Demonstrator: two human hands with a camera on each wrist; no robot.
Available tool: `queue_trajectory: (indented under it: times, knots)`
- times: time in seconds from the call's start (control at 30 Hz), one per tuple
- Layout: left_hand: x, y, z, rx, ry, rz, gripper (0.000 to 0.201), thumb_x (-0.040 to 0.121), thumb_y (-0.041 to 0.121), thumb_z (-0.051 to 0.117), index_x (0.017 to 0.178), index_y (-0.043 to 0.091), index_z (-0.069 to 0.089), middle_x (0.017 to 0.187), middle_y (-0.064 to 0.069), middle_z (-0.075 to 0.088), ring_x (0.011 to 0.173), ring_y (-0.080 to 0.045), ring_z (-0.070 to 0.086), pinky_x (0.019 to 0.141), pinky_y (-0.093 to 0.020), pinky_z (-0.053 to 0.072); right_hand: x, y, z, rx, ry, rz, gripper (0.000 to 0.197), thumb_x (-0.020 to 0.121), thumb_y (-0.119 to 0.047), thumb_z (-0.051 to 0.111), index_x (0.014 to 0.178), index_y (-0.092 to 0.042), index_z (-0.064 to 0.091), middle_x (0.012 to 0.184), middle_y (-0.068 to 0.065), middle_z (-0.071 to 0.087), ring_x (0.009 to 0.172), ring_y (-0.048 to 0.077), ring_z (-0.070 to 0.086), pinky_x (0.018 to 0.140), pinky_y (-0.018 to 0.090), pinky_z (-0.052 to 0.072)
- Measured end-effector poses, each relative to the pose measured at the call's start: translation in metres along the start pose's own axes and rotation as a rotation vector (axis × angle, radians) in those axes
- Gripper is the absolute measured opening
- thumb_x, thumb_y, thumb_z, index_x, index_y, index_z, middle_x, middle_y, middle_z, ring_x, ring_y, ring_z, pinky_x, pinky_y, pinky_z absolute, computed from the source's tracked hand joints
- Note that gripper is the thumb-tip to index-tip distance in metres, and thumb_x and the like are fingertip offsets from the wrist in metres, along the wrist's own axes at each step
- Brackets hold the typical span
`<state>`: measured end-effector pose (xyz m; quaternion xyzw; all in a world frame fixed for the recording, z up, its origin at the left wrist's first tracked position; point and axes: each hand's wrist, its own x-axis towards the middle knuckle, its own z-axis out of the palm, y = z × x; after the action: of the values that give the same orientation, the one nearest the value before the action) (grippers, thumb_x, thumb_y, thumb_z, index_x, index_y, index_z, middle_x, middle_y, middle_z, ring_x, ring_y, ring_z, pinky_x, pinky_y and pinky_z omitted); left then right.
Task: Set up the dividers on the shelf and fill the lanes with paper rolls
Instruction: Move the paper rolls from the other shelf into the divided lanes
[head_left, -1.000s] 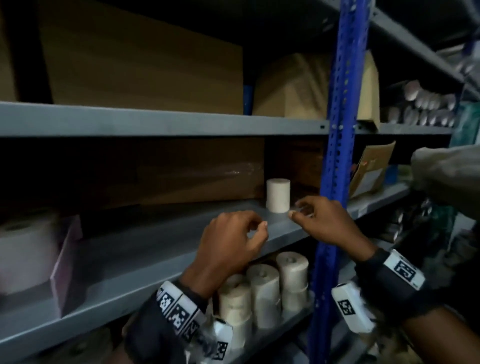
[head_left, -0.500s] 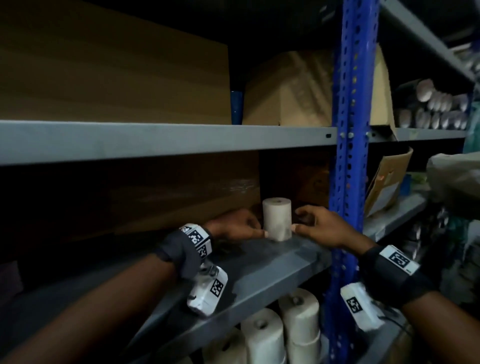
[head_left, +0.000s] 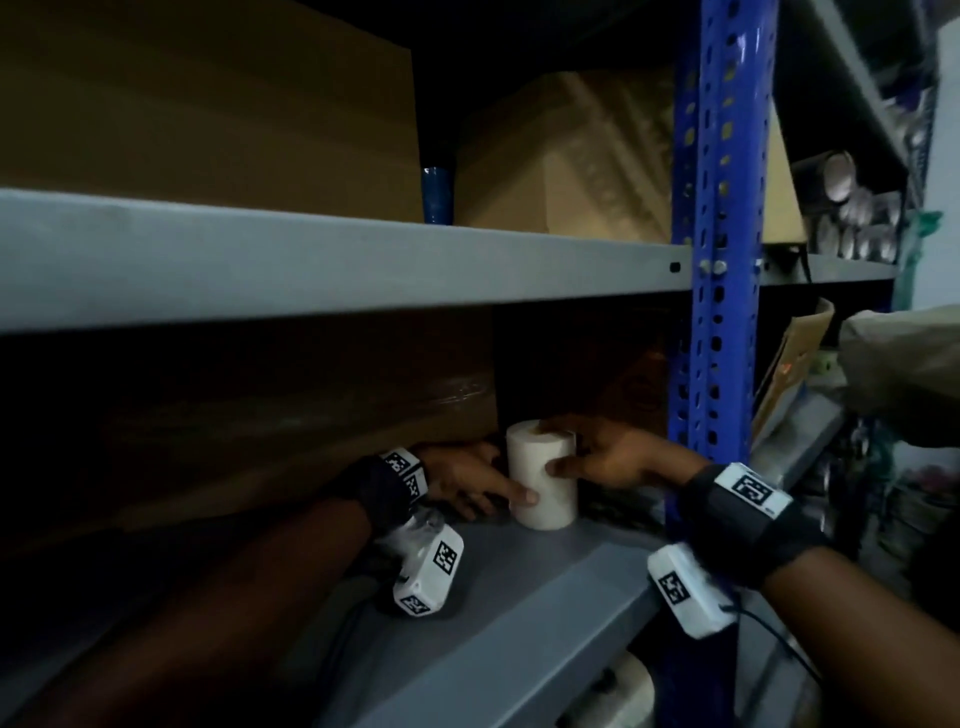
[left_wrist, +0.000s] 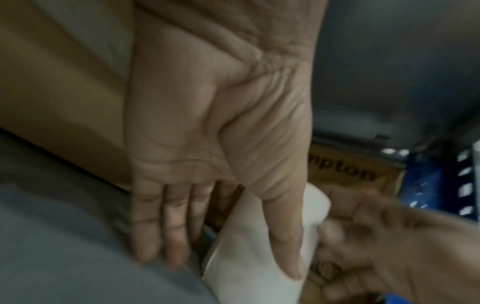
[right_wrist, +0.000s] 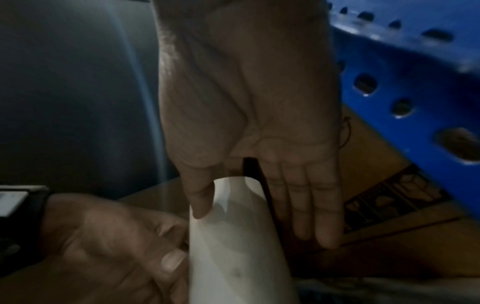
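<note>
Since half a second earlier, both hands had pushed the small white cylindrical paper roll (head_left: 542, 475) deeper along the grey metal shelf (head_left: 519, 613), so that it stood upright near the back, just in front of the brown cardboard boxes (head_left: 291, 405) stored there. The left hand (head_left: 462, 483) lay at the roll's left side with its fingers stretched out nearly straight; its thumb (left_wrist: 285, 242) pressed flat against the white paper while the other fingers rested on the shelf beside the roll. The right hand (head_left: 613, 457) held the roll from the right, thumb (right_wrist: 200, 201) on the near side and fingers reaching round the far side and over the top rim, loosely curled about it. Just right of that hand rose the blue perforated steel upright (head_left: 717, 260). Above ran another grey shelf board (head_left: 311, 260) carrying large tan cardboard cartons (head_left: 208, 114). Below the working shelf, the top of another pale paper roll (head_left: 628, 691) showed dimly.
</note>
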<state>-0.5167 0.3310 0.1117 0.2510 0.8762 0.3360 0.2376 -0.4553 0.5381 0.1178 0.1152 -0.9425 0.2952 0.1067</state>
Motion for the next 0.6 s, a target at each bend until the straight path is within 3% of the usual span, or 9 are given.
queue_trajectory:
  times: [0.1, 0.23, 0.3, 0.43, 0.5, 0.6]
  knots:
    - [0.016, -0.003, 0.0, -0.051, 0.014, 0.064, 0.053, 0.084, 0.031, 0.082, 0.131, 0.022, 0.061, 0.126, -0.009, 0.071, 0.118, -0.026, 0.065, 0.102, -0.042, 0.05, 0.009, -0.003, 0.001, -0.041, 0.007, -0.03, 0.057, 0.085, -0.033, 0.074, 0.137, -0.027, 0.053, 0.138, -0.006, 0.054, 0.12, 0.007, 0.05, 0.101, 0.02, 0.039]
    - [0.025, -0.009, 0.002, -0.14, -0.003, 0.117, 0.051, 0.081, 0.024, 0.085, 0.127, 0.019, 0.065, 0.124, -0.008, 0.072, 0.121, -0.026, 0.065, 0.105, -0.045, 0.049, 0.011, -0.005, 0.003, 0.025, 0.05, -0.058, 0.047, 0.082, -0.034, 0.077, 0.125, -0.024, 0.062, 0.13, -0.003, 0.06, 0.121, 0.013, 0.056, 0.106, 0.032, 0.044]
    - [0.021, -0.01, 0.004, -0.171, 0.004, 0.145, 0.051, 0.08, 0.024, 0.085, 0.127, 0.021, 0.066, 0.122, -0.004, 0.073, 0.119, -0.025, 0.066, 0.101, -0.043, 0.052, 0.007, -0.005, 0.003, 0.049, 0.067, -0.06, 0.042, 0.08, -0.034, 0.079, 0.118, -0.023, 0.065, 0.124, -0.001, 0.063, 0.116, 0.015, 0.059, 0.103, 0.036, 0.048]
    - [0.002, -0.007, 0.009, -0.195, 0.0, 0.21, 0.056, 0.071, 0.032, 0.089, 0.123, 0.031, 0.066, 0.118, 0.005, 0.075, 0.111, -0.014, 0.07, 0.078, -0.026, 0.058, -0.008, -0.012, -0.002, 0.046, 0.077, -0.111, 0.043, 0.077, -0.04, 0.08, 0.116, -0.026, 0.068, 0.12, -0.006, 0.065, 0.111, 0.01, 0.061, 0.098, 0.027, 0.05]
    - [-0.011, -0.005, 0.013, -0.222, 0.016, 0.252, 0.061, 0.068, 0.034, 0.09, 0.123, 0.033, 0.066, 0.119, 0.005, 0.074, 0.112, -0.014, 0.069, 0.084, -0.031, 0.059, -0.019, -0.02, -0.007, 0.022, 0.103, -0.155, 0.045, 0.076, -0.043, 0.08, 0.117, -0.027, 0.069, 0.122, -0.007, 0.066, 0.11, 0.006, 0.061, 0.098, 0.025, 0.05]
    - [-0.036, 0.001, 0.022, -0.298, 0.034, 0.345, 0.06, 0.075, 0.023, 0.088, 0.129, 0.029, 0.063, 0.126, 0.0, 0.071, 0.12, -0.019, 0.066, 0.104, -0.05, 0.052, -0.043, -0.037, -0.016, -0.001, 0.152, -0.247, 0.049, 0.076, -0.047, 0.079, 0.118, -0.026, 0.069, 0.121, -0.009, 0.068, 0.108, 0.0, 0.063, 0.096, 0.025, 0.052]
